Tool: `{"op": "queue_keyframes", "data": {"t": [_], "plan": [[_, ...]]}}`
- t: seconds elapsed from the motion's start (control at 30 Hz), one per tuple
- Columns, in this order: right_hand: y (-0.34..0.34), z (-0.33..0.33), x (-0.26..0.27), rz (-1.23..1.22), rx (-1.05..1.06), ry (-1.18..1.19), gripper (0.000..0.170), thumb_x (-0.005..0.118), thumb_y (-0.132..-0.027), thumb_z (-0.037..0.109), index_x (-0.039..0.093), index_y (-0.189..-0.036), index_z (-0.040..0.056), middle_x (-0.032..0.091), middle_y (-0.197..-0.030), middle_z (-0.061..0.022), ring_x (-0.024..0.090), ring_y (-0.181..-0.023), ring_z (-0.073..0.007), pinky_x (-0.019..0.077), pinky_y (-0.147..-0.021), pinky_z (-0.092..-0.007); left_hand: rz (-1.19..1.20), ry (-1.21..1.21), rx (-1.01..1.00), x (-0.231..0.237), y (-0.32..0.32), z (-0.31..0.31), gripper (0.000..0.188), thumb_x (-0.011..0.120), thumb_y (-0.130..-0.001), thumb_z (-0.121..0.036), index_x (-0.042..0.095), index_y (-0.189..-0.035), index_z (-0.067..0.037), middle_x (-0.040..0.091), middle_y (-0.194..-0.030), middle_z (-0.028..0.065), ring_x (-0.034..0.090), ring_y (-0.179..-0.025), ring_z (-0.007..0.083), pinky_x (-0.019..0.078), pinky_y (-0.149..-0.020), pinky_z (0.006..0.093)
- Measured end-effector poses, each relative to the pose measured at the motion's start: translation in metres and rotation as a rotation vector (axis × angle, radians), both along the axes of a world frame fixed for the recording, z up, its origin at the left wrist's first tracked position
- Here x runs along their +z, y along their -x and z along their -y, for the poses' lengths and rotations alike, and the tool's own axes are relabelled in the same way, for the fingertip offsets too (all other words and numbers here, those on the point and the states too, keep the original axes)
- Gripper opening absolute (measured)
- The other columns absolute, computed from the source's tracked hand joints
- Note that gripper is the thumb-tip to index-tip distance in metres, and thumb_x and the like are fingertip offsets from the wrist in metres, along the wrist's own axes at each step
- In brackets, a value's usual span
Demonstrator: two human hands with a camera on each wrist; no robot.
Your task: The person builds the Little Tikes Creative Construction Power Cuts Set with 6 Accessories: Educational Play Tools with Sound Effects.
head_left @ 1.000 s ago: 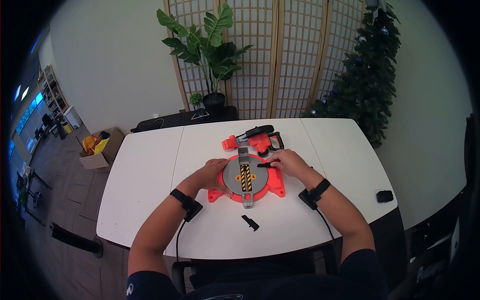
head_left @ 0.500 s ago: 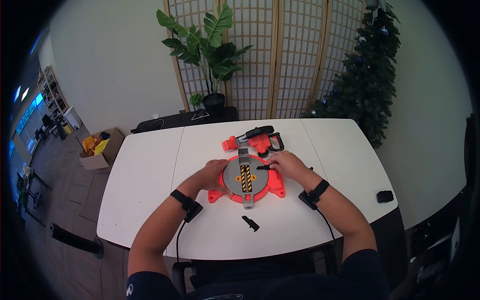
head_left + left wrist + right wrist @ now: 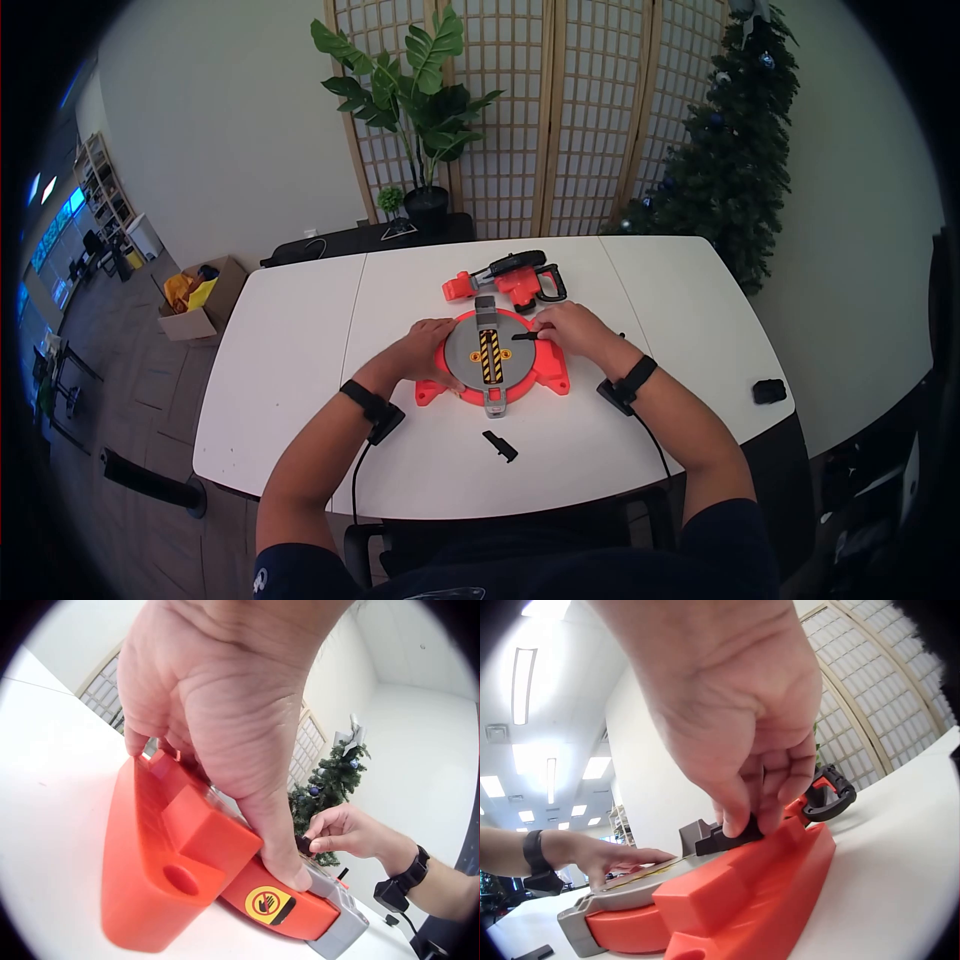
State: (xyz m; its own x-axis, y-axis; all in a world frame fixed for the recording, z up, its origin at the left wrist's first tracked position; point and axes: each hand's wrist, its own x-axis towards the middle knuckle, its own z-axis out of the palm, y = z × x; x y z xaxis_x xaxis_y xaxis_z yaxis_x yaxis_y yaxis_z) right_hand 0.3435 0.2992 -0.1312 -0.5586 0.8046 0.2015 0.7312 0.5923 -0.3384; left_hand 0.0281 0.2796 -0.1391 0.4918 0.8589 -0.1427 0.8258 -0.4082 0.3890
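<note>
- While the left hand (image 3: pixel 425 350) is gripping the left rim of the red base (image 3: pixel 552 374) in the head view, the right hand (image 3: pixel 578 330) is pinching a black piece (image 3: pixel 524 337) at the grey disc (image 3: pixel 463 355). The base is sitting mid-desk (image 3: pixel 290 400); a loose black part (image 3: pixel 500 447) is lying nearer the person, and a saw-like unit (image 3: pixel 518 288) is lying beyond. A stray forearm could be sweeping that part away. Yellow-and-black stripes (image 3: pixel 491 352) are marking the middle; the yellow badges (image 3: pixel 506 355) flanking them are appearing too small to read.
- In the left wrist view, the thumb is pressing the rim, fingers hooking the far side; should that hold be easing, the base could be sliding under a push. A yellow sticker (image 3: pixel 268 905) is showing a crossed-out hand, without readable words.
- In the right wrist view, fingertips are clasping the piece near the disc's edge; whether it is seating, I cannot tell. Poor alignment could be causing jamming or slipping. No lettering is showing.
</note>
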Motion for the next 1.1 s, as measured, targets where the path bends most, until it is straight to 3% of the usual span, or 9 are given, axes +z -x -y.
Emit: {"op": "queue_keyframes", "data": {"t": [0.6,0.7,0.77,0.8,0.87,0.9,0.97,1.0,1.1], "plan": [[-0.008,0.005,-0.02,-0.107,-0.008,0.015,0.016,0.067,-0.087,0.015,0.071,-0.102,0.0081,0.066,-0.098,-0.009,0.063,-0.096,-0.0297,0.0522,-0.083,-0.0399,-0.003,-0.146,-0.018,0.006,-0.002,0.017,0.132,0.095,-0.049,-0.047,0.026,-0.152,-0.001,0.028,-0.156,0.0215,0.025,-0.146,0.0382,0.0281,-0.119,0.0442],[-0.009,0.007,-0.022,-0.078,-0.026,0.005,0.018,0.067,-0.088,0.015,0.071,-0.105,0.0098,0.064,-0.1,-0.0084,0.063,-0.097,-0.0294,0.0518,-0.083,-0.0404,0.106,-0.195,-0.071,0.021,-0.008,0.034,0.119,0.094,-0.056,-0.039,0.03,-0.149,-0.001,0.03,-0.156,0.02,0.031,-0.143,0.0367,0.0317,-0.117,0.0422],[-0.01,0.009,-0.022,-0.054,-0.024,-0.003,0.02,0.066,-0.088,0.015,0.071,-0.107,0.0107,0.063,-0.102,-0.0078,0.062,-0.098,-0.0292,0.0517,-0.083,-0.0407,0.193,-0.204,-0.106,0.03,-0.012,0.045,0.089,0.09,-0.067,-0.029,0.045,-0.138,-0.003,0.044,-0.145,0.0166,0.044,-0.134,0.0335,0.0392,-0.111,0.04],[-0.011,0.011,-0.022,-0.015,-0.015,-0.019,0.023,0.066,-0.089,0.016,0.069,-0.111,0.012,0.062,-0.106,-0.0072,0.062,-0.1,-0.0284,0.052,-0.084,-0.0402,0.193,-0.203,-0.106,0.028,-0.013,0.045,0.089,0.09,-0.067,-0.029,0.045,-0.138,-0.003,0.044,-0.145,0.0166,0.044,-0.134,0.0335,0.0392,-0.111,0.04],[-0.013,0.017,-0.02,0.026,-0.004,-0.037,0.027,0.066,-0.089,0.017,0.068,-0.115,0.0133,0.061,-0.111,-0.0065,0.062,-0.102,-0.0277,0.0522,-0.086,-0.0397,0.239,-0.211,-0.235,0.023,-0.014,0.047,0.053,0.085,-0.075,-0.022,0.059,-0.119,-0.006,0.06,-0.122,0.0123,0.057,-0.116,0.0309,0.0471,-0.099,0.0389],[-0.013,0.023,-0.019,-0.013,-0.016,-0.066,0.03,0.066,-0.089,0.018,0.065,-0.119,0.0142,0.06,-0.115,-0.0061,0.062,-0.104,-0.0267,0.0525,-0.088,-0.0388,0.239,-0.213,-0.234,0.022,-0.016,0.05,0.053,0.085,-0.075,-0.022,0.059,-0.119,-0.006,0.06,-0.122,0.0123,0.057,-0.116,0.0309,0.0471,-0.099,0.0389],[-0.014,0.03,-0.012,-0.053,-0.029,-0.095,0.034,0.066,-0.09,0.02,0.063,-0.123,0.0151,0.058,-0.119,-0.0057,0.062,-0.106,-0.0256,0.0528,-0.089,-0.038,0.289,-0.143,-0.343,0.021,-0.023,0.059,0.029,0.081,-0.078,-0.017,0.066,-0.101,-0.007,0.068,-0.103,0.0074,0.064,-0.098,0.0279,0.0521,-0.088,0.0383],[-0.013,0.035,-0.006,-0.036,-0.06,-0.066,0.037,0.067,-0.09,0.021,0.061,-0.126,0.0154,0.057,-0.121,-0.0058,0.062,-0.107,-0.025,0.0531,-0.09,-0.0371,0.274,-0.167,-0.395,0.019,-0.027,0.063,0.023,0.08,-0.08,-0.017,0.068,-0.098,-0.008,0.069,-0.1,0.0061,0.065,-0.093,0.0267,0.0532,-0.082,0.0366],[-0.014,0.049,0.009,-0.047,-0.077,-0.026,0.039,0.067,-0.089,0.022,0.059,-0.127,0.0149,0.056,-0.122,-0.0059,0.063,-0.105,-0.0243,0.0539,-0.089,-0.0362,0.219,-0.015,-0.472,0.018,-0.038,0.08,0.023,0.078,-0.081,-0.016,0.069,-0.102,-0.01,0.07,-0.102,0.0049,0.064,-0.093,0.0263,0.0527,-0.084,0.0362]]}}
